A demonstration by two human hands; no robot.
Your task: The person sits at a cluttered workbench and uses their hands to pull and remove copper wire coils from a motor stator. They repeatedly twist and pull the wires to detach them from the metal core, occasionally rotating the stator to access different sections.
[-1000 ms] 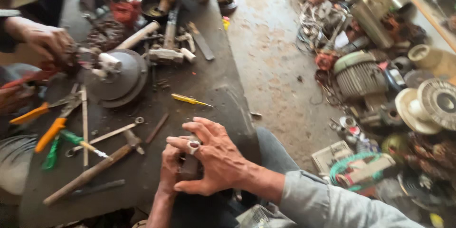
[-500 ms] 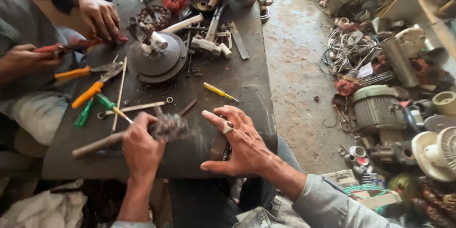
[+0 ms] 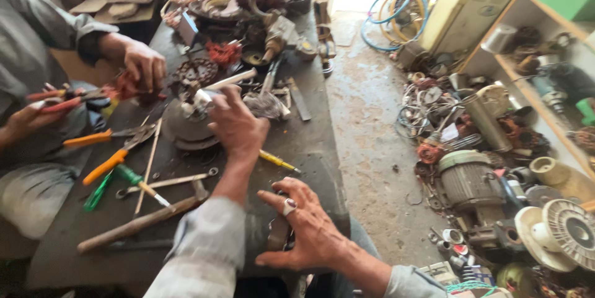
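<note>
Our left hand [image 3: 234, 125] has reached from the near edge up to twelve o'clock, fingers curled onto the round motor housing [image 3: 186, 127], while our right hand [image 3: 307, 226] rests spread over a metal part [image 3: 277, 233] on the surface [image 3: 310, 149].

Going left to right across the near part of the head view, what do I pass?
Green screwdriver → hammer → left hand → yellow screwdriver → right hand → grey motor → white fan part.
</note>
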